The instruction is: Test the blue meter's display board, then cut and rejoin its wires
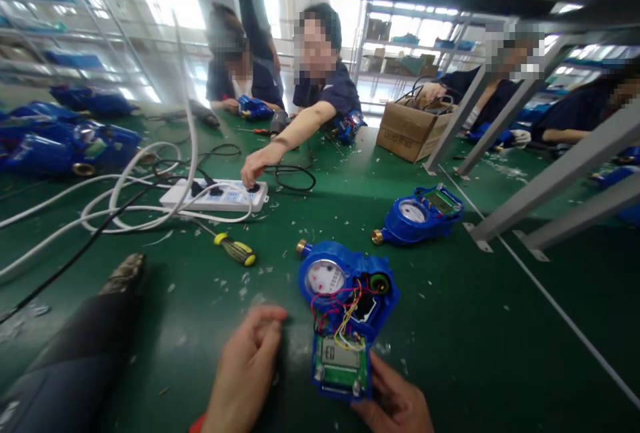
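Observation:
A blue water meter (345, 279) lies opened on the green table (450, 326), its dial facing up. Red, yellow and white wires run from it to a green display board (341, 366) hanging at its near end. My right hand (395, 403) grips that board at its lower right corner, fingers closed on its edge. My left hand (247, 366) rests on the table just left of the meter, fingers loosely out, with nothing in it.
A yellow-and-black screwdriver (235, 250), a second blue meter (420, 214) and a white power strip (215, 196) with cables lie beyond. A co-worker's hand (254, 169) presses on the strip. A dark tool (80, 346) lies near left; a cardboard box (407, 129) and grey frame legs (550, 176) stand right.

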{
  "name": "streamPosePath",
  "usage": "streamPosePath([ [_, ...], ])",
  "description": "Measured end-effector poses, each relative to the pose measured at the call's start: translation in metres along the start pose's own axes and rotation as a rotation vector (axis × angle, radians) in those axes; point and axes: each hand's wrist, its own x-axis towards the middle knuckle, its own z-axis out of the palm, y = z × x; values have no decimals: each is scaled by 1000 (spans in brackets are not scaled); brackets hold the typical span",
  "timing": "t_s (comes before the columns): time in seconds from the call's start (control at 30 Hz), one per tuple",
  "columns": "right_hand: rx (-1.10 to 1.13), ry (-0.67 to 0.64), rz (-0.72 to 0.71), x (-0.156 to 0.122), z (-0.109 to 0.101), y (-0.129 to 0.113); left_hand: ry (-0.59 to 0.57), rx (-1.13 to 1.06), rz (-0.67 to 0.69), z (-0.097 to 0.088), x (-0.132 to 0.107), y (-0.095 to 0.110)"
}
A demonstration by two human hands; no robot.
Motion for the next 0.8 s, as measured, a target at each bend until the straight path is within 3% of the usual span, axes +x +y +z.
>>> streamPosePath([
  [0.17, 61, -11, 94, 8, -3, 1, -25, 42, 204, 8, -8, 4],
  [0.3, 118, -8, 147, 7, -4, 1, -285, -163, 63, 14, -12, 7],
  [0.37, 154, -8, 161, 7, -4, 2, -361, -227, -5, 17, -13, 9],
  [0.57, 148, -30, 189, 7, -3, 4, -426, -349, -30, 18, -14, 12],
  [0.8, 191, -12, 222, 5, -2, 9, -392, -355, -34, 17, -16, 13],
])
